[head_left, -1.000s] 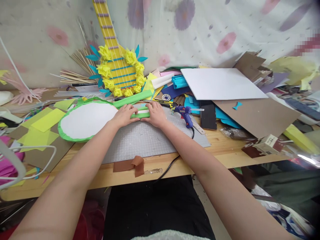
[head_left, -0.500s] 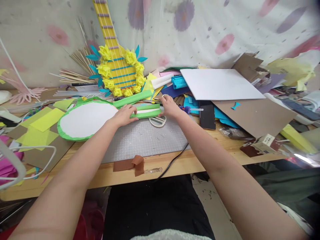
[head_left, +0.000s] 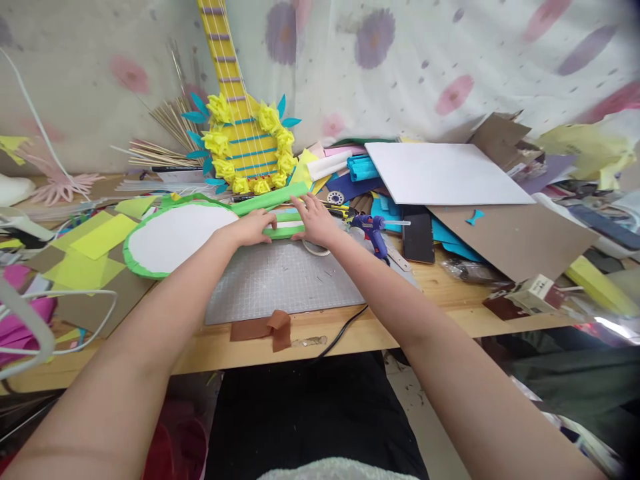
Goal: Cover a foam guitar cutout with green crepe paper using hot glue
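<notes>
At my nine o'clock lies the oval (head_left: 179,235), white with a green rim, its right end just beside my left hand (head_left: 253,228). That hand is bent narrowly around the strip (head_left: 285,225), thumb along the near edge. The strip, green and white, runs from there toward three o'clock, into my right hand (head_left: 317,221). There my fingers fan out toward eleven o'clock; whether they pinch the strip I cannot tell. The mat (head_left: 280,283) spreads at six o'clock, the glue gun (head_left: 373,229) near my right hand's three, the phone (head_left: 419,237) beyond.
</notes>
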Tool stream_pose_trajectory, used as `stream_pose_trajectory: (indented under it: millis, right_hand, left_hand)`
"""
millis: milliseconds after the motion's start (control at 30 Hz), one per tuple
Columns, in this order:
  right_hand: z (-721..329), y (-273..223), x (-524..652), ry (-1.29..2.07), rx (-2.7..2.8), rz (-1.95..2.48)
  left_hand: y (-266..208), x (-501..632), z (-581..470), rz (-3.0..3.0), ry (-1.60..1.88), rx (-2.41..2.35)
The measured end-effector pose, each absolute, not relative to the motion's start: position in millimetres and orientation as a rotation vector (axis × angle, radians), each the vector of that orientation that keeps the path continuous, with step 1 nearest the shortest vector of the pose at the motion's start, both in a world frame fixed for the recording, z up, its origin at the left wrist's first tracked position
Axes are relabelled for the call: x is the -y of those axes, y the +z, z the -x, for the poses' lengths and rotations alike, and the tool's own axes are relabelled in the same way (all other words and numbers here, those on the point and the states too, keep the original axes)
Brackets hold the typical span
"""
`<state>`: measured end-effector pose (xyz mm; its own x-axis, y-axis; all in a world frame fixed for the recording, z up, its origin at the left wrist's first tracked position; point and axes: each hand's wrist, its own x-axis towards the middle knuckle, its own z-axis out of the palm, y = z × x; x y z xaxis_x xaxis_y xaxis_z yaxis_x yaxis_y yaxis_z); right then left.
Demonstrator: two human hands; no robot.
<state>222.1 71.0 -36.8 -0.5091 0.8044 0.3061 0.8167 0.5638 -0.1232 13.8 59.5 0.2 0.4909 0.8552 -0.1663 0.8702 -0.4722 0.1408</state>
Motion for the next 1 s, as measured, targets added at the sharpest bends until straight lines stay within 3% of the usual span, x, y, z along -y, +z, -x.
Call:
stream_pose_trajectory:
  millis: [433, 633, 833, 1000]
  right_hand:
    - [-232, -47, -87, 0.134, 2.473, 1.260]
    - [-205, -50, -75, 0.059, 2.386, 1.261]
    - [-244, -47, -82, 0.050, 2.422, 1.323]
    - [-277, -45, -86, -0.009, 2.429, 1.327]
  left_hand:
    - [4, -61, -13, -2.481, -0.174, -1.486]
    - [-5, -59, -16, -2.479, -0.020, -1.564]
    - [-1, -59, -5, -2.417, -0.097, -1.499]
    - [7, -61, 9, -2.275, 0.030, -1.423]
